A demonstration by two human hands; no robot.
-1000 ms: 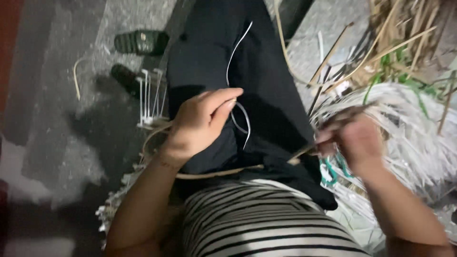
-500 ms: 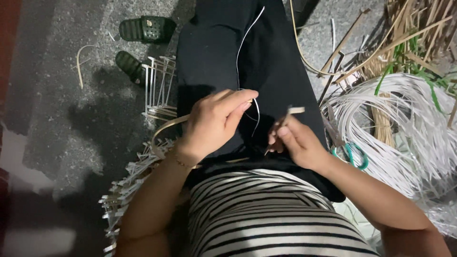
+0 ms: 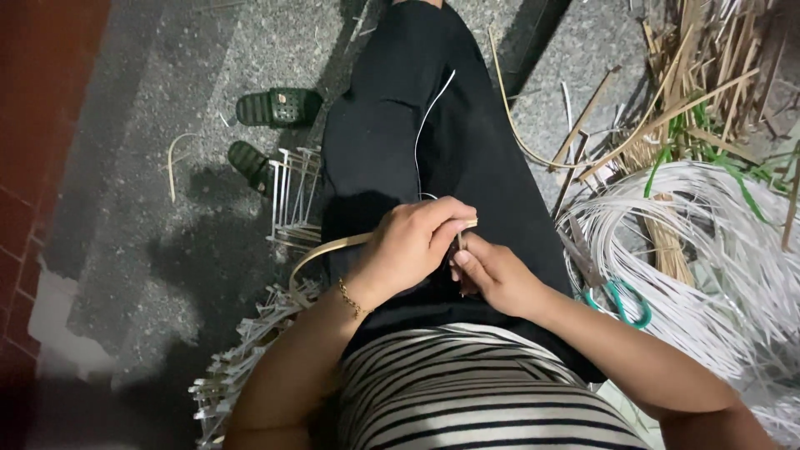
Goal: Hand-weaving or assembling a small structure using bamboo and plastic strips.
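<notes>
I sit with black trousers and a striped top, both hands over my lap. My left hand (image 3: 417,242), with a thin gold bracelet at the wrist, pinches a flat tan cane strip (image 3: 333,247) that curves off to the left, and a thin white strand (image 3: 429,125) runs up from it over my leg. My right hand (image 3: 487,273) meets the left one at the strip's end, fingers closed on it. What lies between the fingertips is hidden. A partly woven frame of pale strips (image 3: 292,196) leans by my left side.
Green-handled scissors (image 3: 617,296) lie at my right on a big coil of white strands (image 3: 717,250). Loose bamboo sticks (image 3: 692,83) pile at the upper right. Two dark green sandals (image 3: 279,107) sit on the grey floor at left. A red brick wall (image 3: 33,167) borders the far left.
My right hand has come in from the coil at the right to meet my left hand over my lap. The cane strip's end now sits between both hands.
</notes>
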